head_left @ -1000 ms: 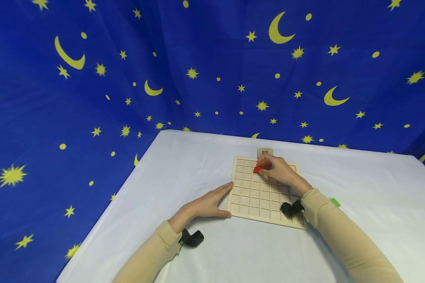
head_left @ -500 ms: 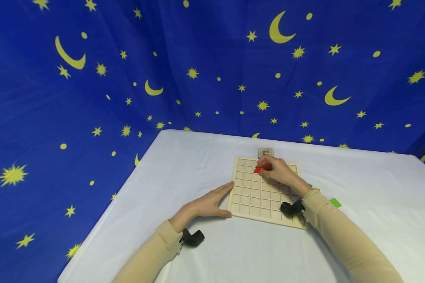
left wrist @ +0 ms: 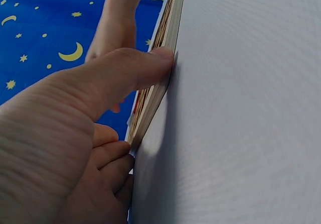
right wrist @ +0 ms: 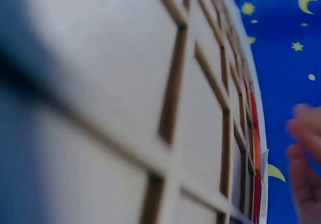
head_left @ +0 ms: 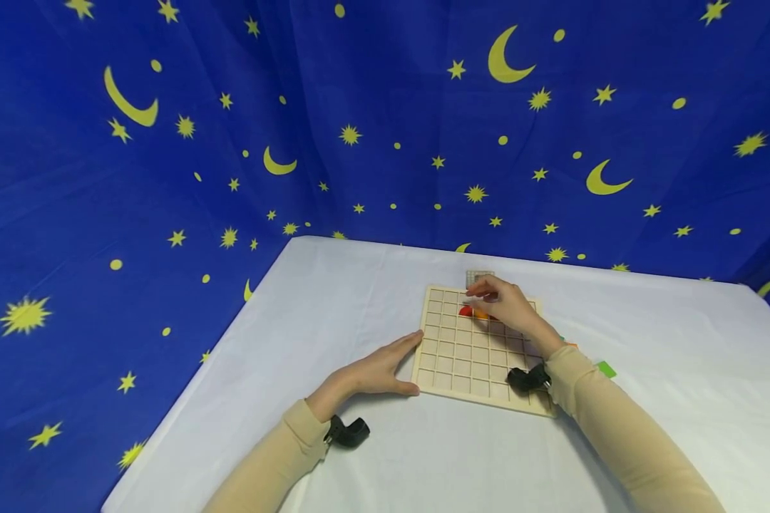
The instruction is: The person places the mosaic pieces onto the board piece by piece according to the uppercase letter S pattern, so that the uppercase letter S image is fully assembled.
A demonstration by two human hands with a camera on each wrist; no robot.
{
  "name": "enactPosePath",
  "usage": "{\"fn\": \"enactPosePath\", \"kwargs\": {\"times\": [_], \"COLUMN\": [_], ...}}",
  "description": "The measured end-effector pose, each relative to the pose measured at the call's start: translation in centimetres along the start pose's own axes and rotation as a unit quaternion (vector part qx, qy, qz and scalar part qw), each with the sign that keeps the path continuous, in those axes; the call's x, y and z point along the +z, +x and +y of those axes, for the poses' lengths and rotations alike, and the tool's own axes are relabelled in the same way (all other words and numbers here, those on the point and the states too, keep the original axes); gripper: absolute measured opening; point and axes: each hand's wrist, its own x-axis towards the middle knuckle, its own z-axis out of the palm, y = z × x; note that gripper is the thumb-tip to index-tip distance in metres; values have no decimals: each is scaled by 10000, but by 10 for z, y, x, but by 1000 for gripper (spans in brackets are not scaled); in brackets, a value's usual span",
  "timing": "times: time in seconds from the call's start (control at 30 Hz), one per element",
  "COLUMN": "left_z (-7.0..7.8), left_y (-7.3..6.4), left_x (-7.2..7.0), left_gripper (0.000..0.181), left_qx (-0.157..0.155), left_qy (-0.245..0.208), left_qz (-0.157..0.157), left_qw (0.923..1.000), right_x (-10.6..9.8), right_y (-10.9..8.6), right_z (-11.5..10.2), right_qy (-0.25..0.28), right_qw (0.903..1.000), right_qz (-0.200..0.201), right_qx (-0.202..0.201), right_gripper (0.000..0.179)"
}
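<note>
A wooden grid board (head_left: 463,352) lies on the white table. My left hand (head_left: 378,372) rests against its left edge, fingers extended; the left wrist view shows the thumb (left wrist: 161,56) and fingertips touching the board's side. My right hand (head_left: 505,305) is over the far part of the board, its fingers raised just above the tiles with nothing between them. Beneath it, a red tile (head_left: 465,311) and an orange tile (head_left: 480,313) sit side by side in the grid. In the right wrist view, another red tile (right wrist: 257,199) follows the orange one in that row.
A small grid-patterned card (head_left: 473,276) lies just beyond the board, partly behind my right hand. Right of the board are a light green tile (head_left: 606,369) and an orange tile (head_left: 572,345), the latter partly covered by my arm. A blue star-patterned cloth (head_left: 385,107) hangs behind the table.
The right fingers have let go of the red tile, now lying in the grid, and lifted slightly, uncovering the orange tile beside it. My left hand has stayed in place.
</note>
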Motion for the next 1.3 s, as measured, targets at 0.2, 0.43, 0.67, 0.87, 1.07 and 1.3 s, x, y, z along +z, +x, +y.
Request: {"fn": "enactPosePath", "kwargs": {"times": [0.2, 0.43, 0.67, 0.87, 1.07, 1.3], "left_z": [3, 2, 3, 4, 3, 6], "left_y": [1, 2, 3, 0, -1, 0], "left_x": [-2, -1, -1, -1, 1, 2], "left_gripper": [97, 97, 97, 97, 97, 98], "left_qx": [46, 59, 92, 86, 74, 103], "left_qy": [-50, -32, -38, -117, -94, -180], "left_qz": [17, 20, 60, 41, 79, 113], "left_qw": [10000, 10000, 9999, 9999, 9999, 9997], "right_x": [-23, -53, -73, -87, -106, -126], "right_y": [-2, -9, -19, -35, -57, -86], "right_z": [-23, -40, -43, -41, -35, -26], "right_qy": [679, 1014, 923, 635, 376, 84], "right_qw": [9973, 9934, 9926, 9926, 9907, 9851], "right_qz": [251, 502, 784, 1018, 1256, 1592], "right_qx": [91, -195, -121, 184, 365, 650], "right_gripper": [27, 30, 33, 34, 35, 36]}}
